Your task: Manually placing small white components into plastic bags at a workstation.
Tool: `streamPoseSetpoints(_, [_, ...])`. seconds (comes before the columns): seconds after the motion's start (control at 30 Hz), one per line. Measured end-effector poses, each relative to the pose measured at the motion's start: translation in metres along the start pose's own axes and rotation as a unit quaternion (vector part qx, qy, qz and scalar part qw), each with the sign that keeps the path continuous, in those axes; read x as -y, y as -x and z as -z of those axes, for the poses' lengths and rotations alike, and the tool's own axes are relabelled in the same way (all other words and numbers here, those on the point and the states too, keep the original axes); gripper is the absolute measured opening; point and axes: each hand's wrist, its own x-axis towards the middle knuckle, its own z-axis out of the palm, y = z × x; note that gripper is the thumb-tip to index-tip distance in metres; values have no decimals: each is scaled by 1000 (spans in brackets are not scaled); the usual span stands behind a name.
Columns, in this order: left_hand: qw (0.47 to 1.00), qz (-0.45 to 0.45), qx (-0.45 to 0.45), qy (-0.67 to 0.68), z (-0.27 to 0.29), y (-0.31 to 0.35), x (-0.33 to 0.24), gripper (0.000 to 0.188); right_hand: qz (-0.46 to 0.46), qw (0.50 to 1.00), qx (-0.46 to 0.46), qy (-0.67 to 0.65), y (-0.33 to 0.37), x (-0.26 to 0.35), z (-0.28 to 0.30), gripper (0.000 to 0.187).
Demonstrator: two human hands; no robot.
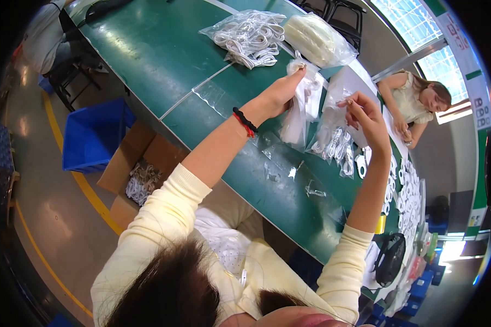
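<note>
My left hand (pixel 282 94) reaches over the green table, closed on a clear plastic bag (pixel 294 129) whose lower part hangs below the fingers. White material lies just beyond that hand. To its right, my right hand (pixel 367 113) is raised with the fingers curled and the tips pinched together; what they hold, if anything, is too small to make out. Just below and left of the right hand lies a clear bag of coiled white cables (pixel 337 147).
Farther back on the table are a large bag of white cables (pixel 251 37) and a pale plastic-wrapped bundle (pixel 317 39). White parts (pixel 409 199) are heaped at the right, near a seated co-worker (pixel 417 101). A blue bin (pixel 93 136) and a cardboard box (pixel 126 158) stand left.
</note>
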Motion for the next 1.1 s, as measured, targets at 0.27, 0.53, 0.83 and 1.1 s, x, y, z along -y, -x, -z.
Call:
streamPoseSetpoints(0.27, [985, 23, 77, 150, 5, -1, -8, 55, 5, 885, -166, 435, 5, -27, 35, 20])
streamPoseSetpoints(0.53, [989, 17, 91, 119, 4, 3, -2, 54, 195, 898, -148, 366, -37, -4, -78, 20])
streamPoseSetpoints(0.83, [994, 20, 47, 96, 15, -5, -4, 34, 233, 854, -156, 439, -50, -16, -86, 14])
streamPoseSetpoints(1.1, [996, 40, 21, 80, 7, 5, -11, 38, 169, 924, -104, 328, -42, -6, -85, 15])
